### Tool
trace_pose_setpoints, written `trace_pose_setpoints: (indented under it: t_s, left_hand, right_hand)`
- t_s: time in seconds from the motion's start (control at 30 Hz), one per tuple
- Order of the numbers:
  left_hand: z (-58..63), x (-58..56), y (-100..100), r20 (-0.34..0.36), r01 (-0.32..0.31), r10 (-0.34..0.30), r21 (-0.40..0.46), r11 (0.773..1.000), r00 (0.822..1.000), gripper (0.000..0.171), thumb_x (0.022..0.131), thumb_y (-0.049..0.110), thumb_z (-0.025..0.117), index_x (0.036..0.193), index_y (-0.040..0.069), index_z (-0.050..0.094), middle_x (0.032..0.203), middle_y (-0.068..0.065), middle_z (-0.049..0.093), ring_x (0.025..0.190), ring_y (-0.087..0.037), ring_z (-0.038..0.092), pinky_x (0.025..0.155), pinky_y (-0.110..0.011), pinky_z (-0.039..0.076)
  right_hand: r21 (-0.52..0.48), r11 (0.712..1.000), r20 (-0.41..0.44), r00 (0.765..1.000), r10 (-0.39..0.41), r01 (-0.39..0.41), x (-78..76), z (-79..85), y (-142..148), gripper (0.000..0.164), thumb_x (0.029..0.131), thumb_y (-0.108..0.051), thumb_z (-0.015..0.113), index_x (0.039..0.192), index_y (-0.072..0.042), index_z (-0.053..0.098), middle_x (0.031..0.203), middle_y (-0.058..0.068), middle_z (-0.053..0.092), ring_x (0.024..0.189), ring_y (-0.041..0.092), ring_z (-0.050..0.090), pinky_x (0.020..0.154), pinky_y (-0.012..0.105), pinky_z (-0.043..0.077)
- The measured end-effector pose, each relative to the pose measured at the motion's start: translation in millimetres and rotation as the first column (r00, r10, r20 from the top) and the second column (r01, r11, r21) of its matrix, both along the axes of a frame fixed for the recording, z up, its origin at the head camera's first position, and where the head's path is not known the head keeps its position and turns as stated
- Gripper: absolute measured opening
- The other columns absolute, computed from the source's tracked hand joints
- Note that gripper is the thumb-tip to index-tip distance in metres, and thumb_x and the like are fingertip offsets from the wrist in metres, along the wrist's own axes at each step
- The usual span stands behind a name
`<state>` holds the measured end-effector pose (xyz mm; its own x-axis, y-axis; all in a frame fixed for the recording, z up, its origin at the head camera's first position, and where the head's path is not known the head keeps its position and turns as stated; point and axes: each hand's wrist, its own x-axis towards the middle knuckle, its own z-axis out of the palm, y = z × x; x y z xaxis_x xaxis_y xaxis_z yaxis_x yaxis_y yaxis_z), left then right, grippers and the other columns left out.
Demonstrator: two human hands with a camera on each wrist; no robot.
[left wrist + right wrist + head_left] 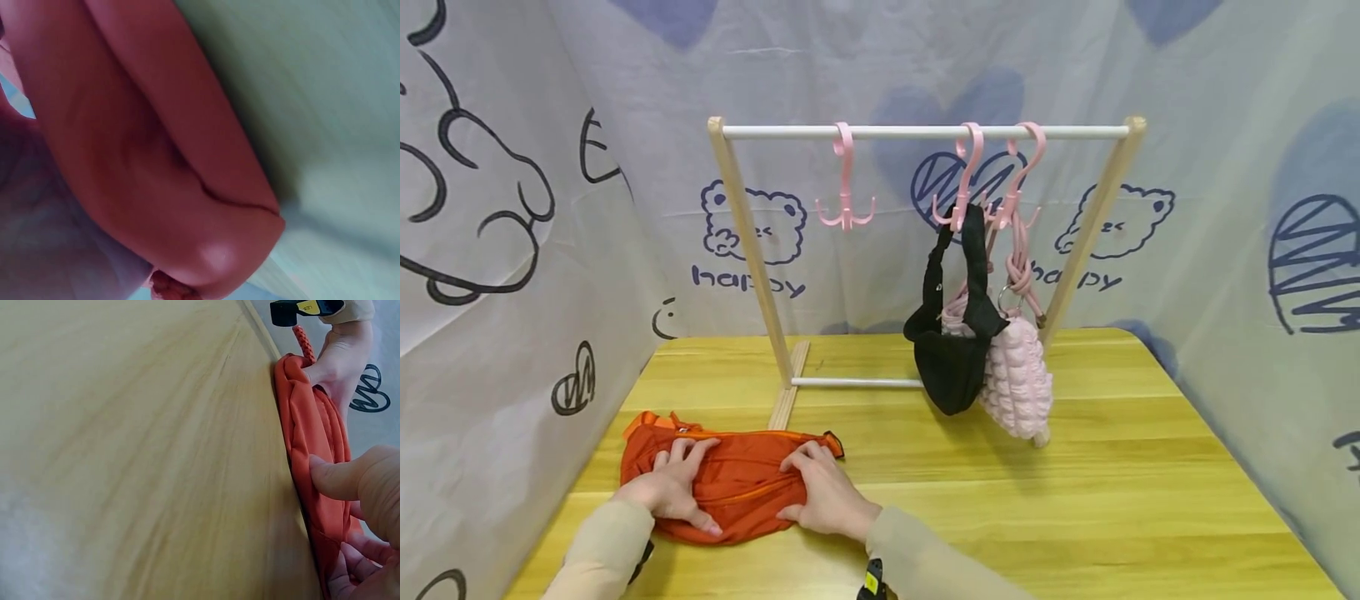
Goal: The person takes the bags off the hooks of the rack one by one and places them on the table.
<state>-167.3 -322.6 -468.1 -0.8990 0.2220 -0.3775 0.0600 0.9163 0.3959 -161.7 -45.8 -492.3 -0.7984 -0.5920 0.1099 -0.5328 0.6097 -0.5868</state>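
An orange waist pack [745,475] lies flat near the table's front left, its zipper running along the upper edge. My left hand [672,492] grips its left part, fingers bent over the fabric and thumb near the lower edge. On the right part, my right hand [827,496] holds the fabric between thumb and bent fingers. In the right wrist view, the thumb [340,478] presses into the side of the orange pack [303,419]. Up close in the left wrist view, the pack's folded fabric [144,150] bulges beside the left palm.
A wooden rack with a white rail [910,132] stands at the back of the table [1075,517]. A bare pink hook [846,179] hangs at left. Farther right, hooks carry a black bag [951,358] and a puffy pink bag [1018,375]. Printed cloth surrounds the table.
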Motion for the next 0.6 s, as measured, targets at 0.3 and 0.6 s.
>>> trace_pose_setpoints:
  t_s: [0.3,0.6]
  left_hand:
    - [11.9,4.7,6,0.008,-0.003,0.003,-0.004,1.0,1.0,0.133,0.055,0.056,0.095,0.155,0.007,0.022,0.146,-0.033,0.018,0.119,-0.054,0.031,0.097,-0.072,0.037]
    - [29.8,5.5,11,0.001,0.017,-0.017,-0.053,0.998,1.0,0.119,0.065,0.054,0.091,0.153,0.004,0.027,0.142,-0.032,0.027,0.116,-0.052,0.039,0.097,-0.071,0.04]
  right_hand:
    - [-0.005,1.0,-0.033,0.999,0.018,-0.018,5.0,-2.6,3,0.046,0.088,-0.03,0.08,0.127,-0.016,0.061,0.129,0.001,0.054,0.12,0.02,0.051,0.106,0.035,0.047]
    - [-0.075,0.994,0.043,0.995,0.089,-0.085,3.8,7.4,17,0.045,0.089,-0.03,0.078,0.128,-0.015,0.061,0.134,0.0,0.057,0.126,0.017,0.054,0.109,0.031,0.046]
